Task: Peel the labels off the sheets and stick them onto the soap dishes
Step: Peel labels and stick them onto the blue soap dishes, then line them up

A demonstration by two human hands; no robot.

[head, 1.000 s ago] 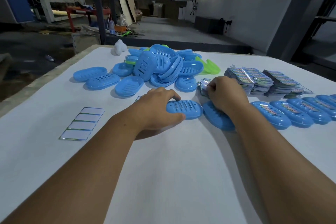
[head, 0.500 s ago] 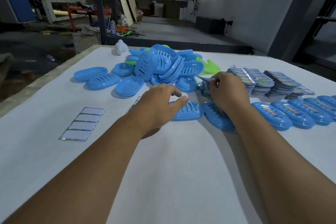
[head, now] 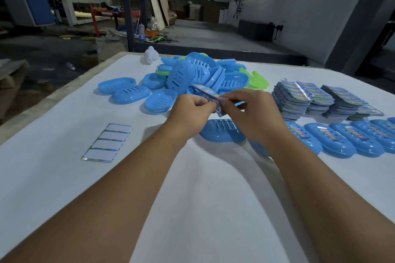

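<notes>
White surface [head: 203, 198] carries blue soap dishes [head: 192, 74]; above one dish [head: 222, 132], left hand [head: 188, 113] and right hand [head: 254, 113] pinch a label sheet [head: 211, 97] between curled fingers.

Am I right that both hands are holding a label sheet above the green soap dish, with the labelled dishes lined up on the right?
Not quite: in the head view, the soap dish below the label sheet is blue, not green. The rest is right.

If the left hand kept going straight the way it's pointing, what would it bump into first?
Probably the label sheet that the left hand pinches together with the right hand. Beyond it, likely the pile of blue soap dishes, though depth is unclear.
</notes>
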